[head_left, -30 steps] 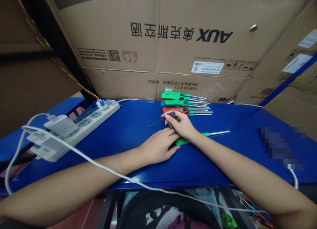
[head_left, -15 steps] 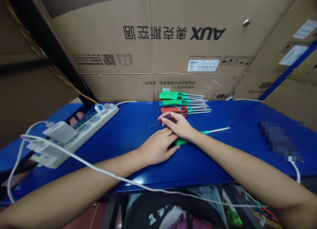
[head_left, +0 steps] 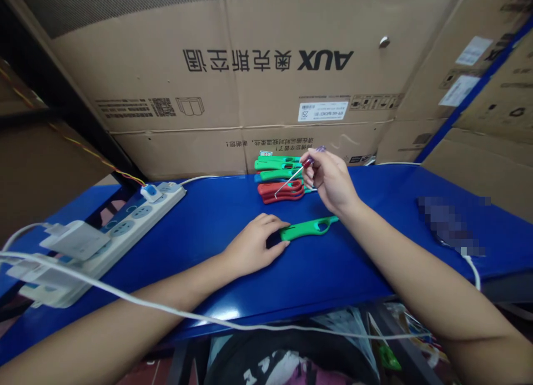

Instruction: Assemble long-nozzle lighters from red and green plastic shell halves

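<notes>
A green gas lighter [head_left: 306,229] lies on the blue tabletop with its trigger loop towards the right. My left hand [head_left: 254,243] pinches its left end between thumb and fingers. Raised above the lighters, my right hand [head_left: 331,179] grips the dark red and purple handle of a hook-tipped screwdriver [head_left: 290,178]. The thin metal shaft slants down to the left, ending in a small bend. Behind the hands sits a row of lighters: red ones [head_left: 281,190] in front and green ones [head_left: 277,163] at the back. My right hand hides most of their metal tubes.
A white power strip [head_left: 120,235] with plugged-in chargers stands on the left. Its white cable [head_left: 166,308] runs across in front of me. A blurred-out dark object [head_left: 449,224] lies at the right, and a large cardboard sheet [head_left: 250,85] walls off the back.
My right hand has lifted away from my left hand with the tool, up and to the right. The green lighter's body is now uncovered. My left hand has closed around its end.
</notes>
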Demonstrator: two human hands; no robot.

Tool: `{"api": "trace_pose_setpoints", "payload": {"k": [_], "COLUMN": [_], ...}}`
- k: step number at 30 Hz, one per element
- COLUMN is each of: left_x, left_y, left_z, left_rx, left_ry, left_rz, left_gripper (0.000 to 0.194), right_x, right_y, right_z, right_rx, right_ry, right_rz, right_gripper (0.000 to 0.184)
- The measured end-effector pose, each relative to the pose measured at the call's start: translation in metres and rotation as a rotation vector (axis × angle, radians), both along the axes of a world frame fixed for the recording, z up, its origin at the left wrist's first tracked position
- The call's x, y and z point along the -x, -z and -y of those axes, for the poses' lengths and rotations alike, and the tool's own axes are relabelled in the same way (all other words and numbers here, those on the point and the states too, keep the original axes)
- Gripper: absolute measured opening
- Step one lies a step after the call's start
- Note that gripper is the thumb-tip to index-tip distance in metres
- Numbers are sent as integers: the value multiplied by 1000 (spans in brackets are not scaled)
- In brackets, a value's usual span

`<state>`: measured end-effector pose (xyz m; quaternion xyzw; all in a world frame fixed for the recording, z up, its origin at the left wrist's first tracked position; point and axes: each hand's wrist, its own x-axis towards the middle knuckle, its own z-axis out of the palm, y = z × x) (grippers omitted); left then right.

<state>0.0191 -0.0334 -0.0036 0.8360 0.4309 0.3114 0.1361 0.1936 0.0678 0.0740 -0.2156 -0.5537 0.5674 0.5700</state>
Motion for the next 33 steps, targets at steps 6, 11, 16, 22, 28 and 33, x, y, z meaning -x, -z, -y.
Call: {"api": "trace_pose_setpoints", "payload": {"k": [6,11,16,22,28,33], "left_x": [-5,-7,-5,-3,-4,-5], "left_y": [-5,-13,-13,-12,-14,-14], "left_z": [-5,-5,-5,-5,-4,-4], "left_rx": [257,409,368,314,291,293], "left_ry": [-140,-191,-245,-280,-269,-267], "left_rz": [503,768,780,755,741,739], "left_gripper": [38,42,28,28,28,29], "right_x": [-7,-1,2,2,1,1], "right_y": [-3,10,16,15,15,16], "right_z": [5,9,8,8,9,8], "right_rx": [31,2,-48,-68,-66,-69], "right_ry": [-9,-16,-16,-1,14,8], "right_rz": [38,111,158,172,175,171], "right_gripper": [26,28,30,32,32,32]}}
